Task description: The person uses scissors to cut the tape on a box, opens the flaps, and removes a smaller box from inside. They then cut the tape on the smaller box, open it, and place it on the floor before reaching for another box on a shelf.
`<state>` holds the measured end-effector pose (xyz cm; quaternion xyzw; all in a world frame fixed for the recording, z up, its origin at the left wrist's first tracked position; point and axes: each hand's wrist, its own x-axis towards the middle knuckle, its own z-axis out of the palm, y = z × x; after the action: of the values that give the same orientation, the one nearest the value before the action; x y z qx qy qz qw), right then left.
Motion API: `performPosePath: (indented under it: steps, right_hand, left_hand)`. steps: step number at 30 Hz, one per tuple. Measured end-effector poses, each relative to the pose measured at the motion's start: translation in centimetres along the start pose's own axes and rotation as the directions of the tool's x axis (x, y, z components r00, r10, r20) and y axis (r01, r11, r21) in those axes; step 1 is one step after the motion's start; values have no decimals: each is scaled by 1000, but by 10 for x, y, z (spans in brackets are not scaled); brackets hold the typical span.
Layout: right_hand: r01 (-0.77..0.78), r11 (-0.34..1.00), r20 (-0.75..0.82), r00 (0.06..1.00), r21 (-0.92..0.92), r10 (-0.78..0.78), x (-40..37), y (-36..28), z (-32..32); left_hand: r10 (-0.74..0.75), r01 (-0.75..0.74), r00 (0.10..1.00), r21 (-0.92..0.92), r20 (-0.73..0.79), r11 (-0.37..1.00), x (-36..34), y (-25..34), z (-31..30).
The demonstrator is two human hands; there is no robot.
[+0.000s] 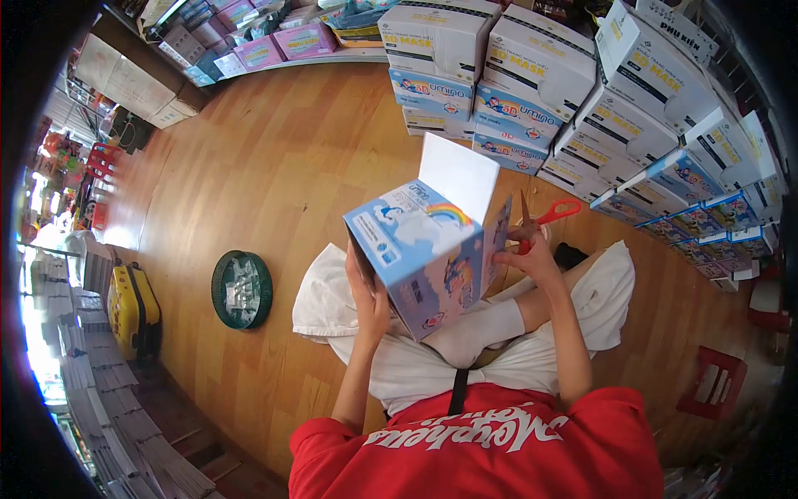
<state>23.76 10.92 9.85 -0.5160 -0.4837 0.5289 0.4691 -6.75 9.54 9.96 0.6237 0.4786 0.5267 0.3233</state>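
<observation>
A blue and white printed box (432, 258) is held tilted above my crossed legs, with a white flap standing up at its far edge. My left hand (366, 295) grips the box's left side, fingers partly hidden behind it. At the box's right side is my right hand (529, 254), its fingers closed around red-handled scissors (555, 213) and close to another flap. The scissors' blades are apart and point up and away from me. What is inside the box is hidden.
Stacked mask cartons (532, 58) line the back right. A green basket (242, 289) with clear plastic packets stands on the wooden floor (249, 158) to the left. Farther left is a yellow suitcase (133, 309). A red stool (713, 382) lies at the right.
</observation>
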Motion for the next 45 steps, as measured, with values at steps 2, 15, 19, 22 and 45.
performPosePath:
  steps: [2,15,19,22,45]
  right_hand:
    - [-62,994,-50,997,92,66,-7,-6,1]
    - [-110,977,-161,977,182,140,-5,18,-11]
    - [-50,977,-241,965,207,100,-9,17,-6]
    - [-74,983,-247,962,170,115,-13,10,-9]
    - [611,255,415,733,-749,-539,-56,-29,34]
  left_hand:
    - [1,-5,998,-61,-65,998,4,11,3]
    - [59,-37,992,198,-108,979,-11,-14,-16]
    - [115,-85,987,249,-111,965,-19,-27,-18]
    - [98,-75,992,244,-83,967,-14,-24,-16]
    - [-534,621,784,-397,316,676,-20,-30,-1]
